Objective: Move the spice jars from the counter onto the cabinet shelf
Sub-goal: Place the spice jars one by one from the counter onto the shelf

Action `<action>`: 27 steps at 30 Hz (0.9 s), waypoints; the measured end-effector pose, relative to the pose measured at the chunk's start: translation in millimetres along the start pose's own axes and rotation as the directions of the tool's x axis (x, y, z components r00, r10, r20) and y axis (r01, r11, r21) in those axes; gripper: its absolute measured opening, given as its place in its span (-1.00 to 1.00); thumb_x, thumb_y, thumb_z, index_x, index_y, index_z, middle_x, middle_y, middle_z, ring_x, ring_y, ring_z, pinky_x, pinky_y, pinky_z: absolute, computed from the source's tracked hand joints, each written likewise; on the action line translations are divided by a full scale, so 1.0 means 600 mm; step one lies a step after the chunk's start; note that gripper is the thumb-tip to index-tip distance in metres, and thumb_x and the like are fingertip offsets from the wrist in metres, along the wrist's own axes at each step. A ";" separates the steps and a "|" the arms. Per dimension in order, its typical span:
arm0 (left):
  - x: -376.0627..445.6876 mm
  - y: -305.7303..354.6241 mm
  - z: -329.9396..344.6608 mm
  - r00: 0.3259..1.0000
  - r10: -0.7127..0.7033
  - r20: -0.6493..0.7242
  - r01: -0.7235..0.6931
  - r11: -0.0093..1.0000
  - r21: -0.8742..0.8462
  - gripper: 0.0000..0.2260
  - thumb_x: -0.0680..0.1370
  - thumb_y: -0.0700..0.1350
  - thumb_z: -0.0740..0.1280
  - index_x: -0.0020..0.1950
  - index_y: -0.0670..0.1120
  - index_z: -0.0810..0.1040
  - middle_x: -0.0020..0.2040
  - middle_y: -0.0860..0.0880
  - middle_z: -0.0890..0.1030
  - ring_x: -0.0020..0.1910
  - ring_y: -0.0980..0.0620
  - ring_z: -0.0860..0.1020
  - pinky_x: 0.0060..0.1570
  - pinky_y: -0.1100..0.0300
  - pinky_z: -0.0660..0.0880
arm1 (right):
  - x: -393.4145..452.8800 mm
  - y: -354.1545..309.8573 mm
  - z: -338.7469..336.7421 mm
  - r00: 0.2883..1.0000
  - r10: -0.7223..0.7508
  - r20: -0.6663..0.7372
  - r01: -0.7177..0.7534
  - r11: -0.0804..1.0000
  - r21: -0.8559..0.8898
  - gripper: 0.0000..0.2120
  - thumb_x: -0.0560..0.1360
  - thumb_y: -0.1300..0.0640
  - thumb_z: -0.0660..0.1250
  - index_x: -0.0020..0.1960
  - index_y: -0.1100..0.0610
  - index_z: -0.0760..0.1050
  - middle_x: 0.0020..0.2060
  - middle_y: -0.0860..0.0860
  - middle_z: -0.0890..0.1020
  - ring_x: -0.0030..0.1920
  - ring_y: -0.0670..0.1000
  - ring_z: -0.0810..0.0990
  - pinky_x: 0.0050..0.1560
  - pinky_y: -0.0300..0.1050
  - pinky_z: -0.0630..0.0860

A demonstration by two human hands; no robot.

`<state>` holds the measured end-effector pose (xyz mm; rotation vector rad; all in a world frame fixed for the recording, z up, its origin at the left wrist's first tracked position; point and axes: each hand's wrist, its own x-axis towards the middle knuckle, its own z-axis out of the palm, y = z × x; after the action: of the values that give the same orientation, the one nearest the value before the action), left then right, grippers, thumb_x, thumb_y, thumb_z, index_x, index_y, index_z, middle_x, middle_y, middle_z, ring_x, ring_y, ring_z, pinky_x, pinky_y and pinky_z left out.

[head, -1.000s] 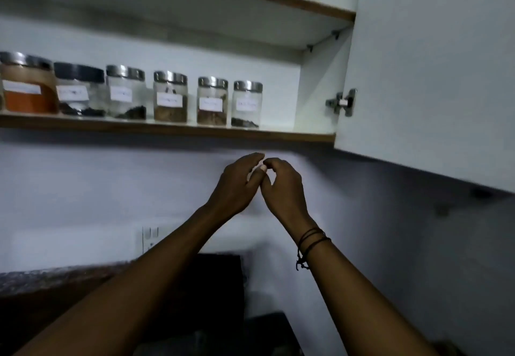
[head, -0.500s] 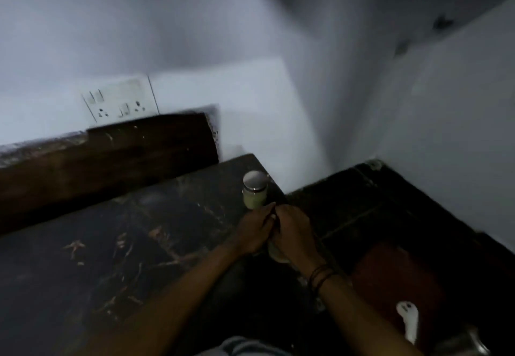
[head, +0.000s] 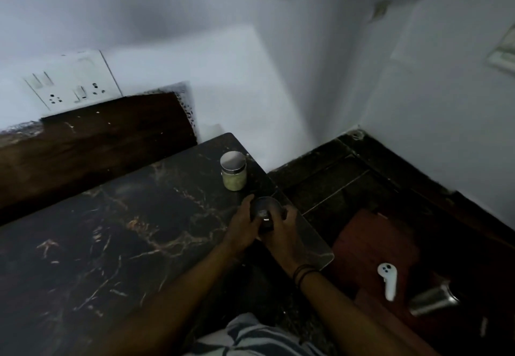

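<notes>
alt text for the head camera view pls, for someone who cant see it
Two bare hands, left hand and right hand, grip a dark-lidded spice jar near the right edge of a dark marble counter. A second glass jar with a silver lid and pale green contents stands upright just beyond them. A white wall socket plate sits on the wall behind.

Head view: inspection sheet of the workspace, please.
Surface: dark marbled counter, bare apart from the jars.
Job's things: dark-lidded jar held near the counter's right edge; pale-filled jar upright behind it, apart; shelf out of view.
Clutter: white controller and metal tumbler on the floor, lower right.
Hands: left hand and right hand both around the dark-lidded jar.
Cables: nothing seen.
Surroundings: wall socket plate, white walls, dim light.
</notes>
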<state>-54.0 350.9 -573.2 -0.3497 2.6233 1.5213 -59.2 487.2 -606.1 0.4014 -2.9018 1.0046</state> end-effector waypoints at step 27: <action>-0.115 0.070 -0.175 0.989 -0.123 0.080 0.140 0.615 -0.776 -0.47 0.47 0.11 0.38 0.35 -0.14 0.47 0.24 -0.30 0.58 0.16 -0.24 0.55 0.30 -0.38 0.40 | 0.064 -0.181 -0.031 0.783 0.056 0.620 -0.614 -0.096 0.784 -0.51 0.54 -0.06 0.09 -0.05 0.19 0.72 -0.13 0.22 0.73 -0.16 0.19 0.73 -0.24 -0.03 0.65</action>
<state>6.7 290.5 -472.0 -0.5532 1.6824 2.5093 -69.2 407.6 -521.1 -0.3318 -1.7055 3.4396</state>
